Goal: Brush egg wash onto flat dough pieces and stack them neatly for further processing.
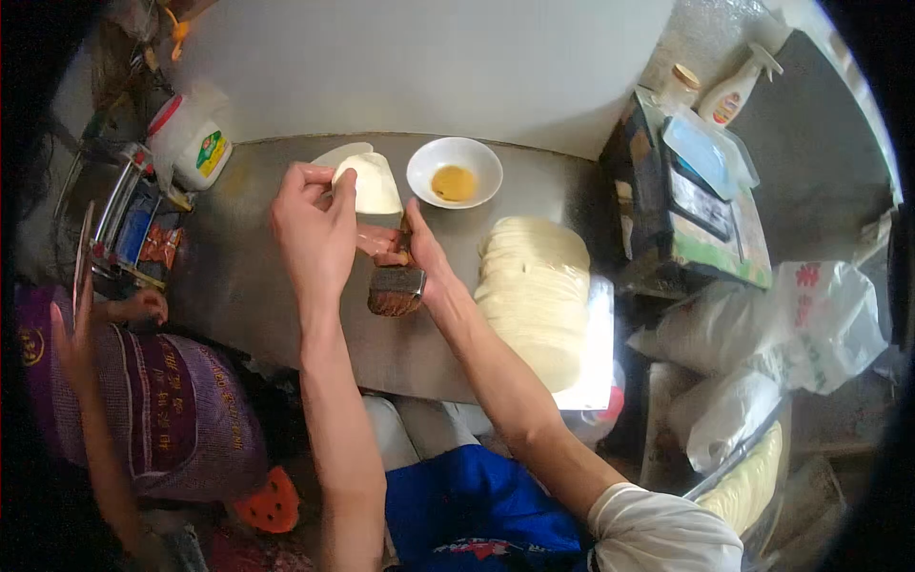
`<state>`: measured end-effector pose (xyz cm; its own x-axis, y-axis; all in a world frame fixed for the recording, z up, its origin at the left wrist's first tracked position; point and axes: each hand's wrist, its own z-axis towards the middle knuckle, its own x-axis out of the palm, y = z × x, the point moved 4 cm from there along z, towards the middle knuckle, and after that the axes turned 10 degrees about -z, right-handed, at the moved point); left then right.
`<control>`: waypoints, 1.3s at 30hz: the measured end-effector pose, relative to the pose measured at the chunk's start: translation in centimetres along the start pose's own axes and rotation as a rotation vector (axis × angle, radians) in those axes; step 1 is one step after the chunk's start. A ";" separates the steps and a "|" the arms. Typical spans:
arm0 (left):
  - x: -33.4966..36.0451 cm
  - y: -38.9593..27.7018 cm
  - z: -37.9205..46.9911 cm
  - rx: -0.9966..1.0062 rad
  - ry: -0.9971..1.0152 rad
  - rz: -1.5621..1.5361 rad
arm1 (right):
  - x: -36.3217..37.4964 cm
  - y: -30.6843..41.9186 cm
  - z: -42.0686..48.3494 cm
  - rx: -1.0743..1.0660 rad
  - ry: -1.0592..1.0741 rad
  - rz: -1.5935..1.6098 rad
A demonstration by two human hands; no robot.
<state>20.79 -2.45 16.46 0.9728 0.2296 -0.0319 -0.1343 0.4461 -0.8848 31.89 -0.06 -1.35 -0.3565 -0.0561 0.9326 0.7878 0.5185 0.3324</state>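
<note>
My left hand (311,214) pinches a thin, pale round of dough (370,187), which hangs curved between thumb and fingers. Just below and to the right, my right hand (425,250) grips a wide brush (395,292) whose dark bristles point back towards me. Its handle is mostly hidden in the fingers. Behind the hands, a white bowl (489,166) holds a shallow pool of yellow-brown liquid (454,183). A long, leaning stack of pale dough rounds (532,307) lies to the right of my right forearm. Another pale, round edge (343,153) shows behind the held dough.
A metal table (243,279) meets a pale wall. At left are a red-lidded jar (193,146), another person's arm (100,422) and purple cloth (164,407) bearing writing. At right, a box (715,247) carries a phone-like device (697,200); plastic bags (815,322) and a spray bottle (733,93) are nearby.
</note>
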 end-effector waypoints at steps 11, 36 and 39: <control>1.3 -3.4 -21.8 -0.283 0.336 -0.293 | -6.0 -0.7 -35.0 -0.511 -0.912 -0.351; 0.3 10.9 -22.0 -0.337 0.127 -0.023 | -0.1 3.4 -36.1 -0.711 -1.050 -1.454; 2.3 9.4 -23.8 -0.209 0.321 0.017 | 0.3 -0.2 -34.5 -0.573 -1.098 -1.862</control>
<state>26.28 -18.33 -2.99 0.9849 -0.0622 -0.1618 -0.1414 0.2512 -0.9576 48.99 -29.64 3.76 -0.5408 0.4185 -0.7296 -0.7162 0.2257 0.6604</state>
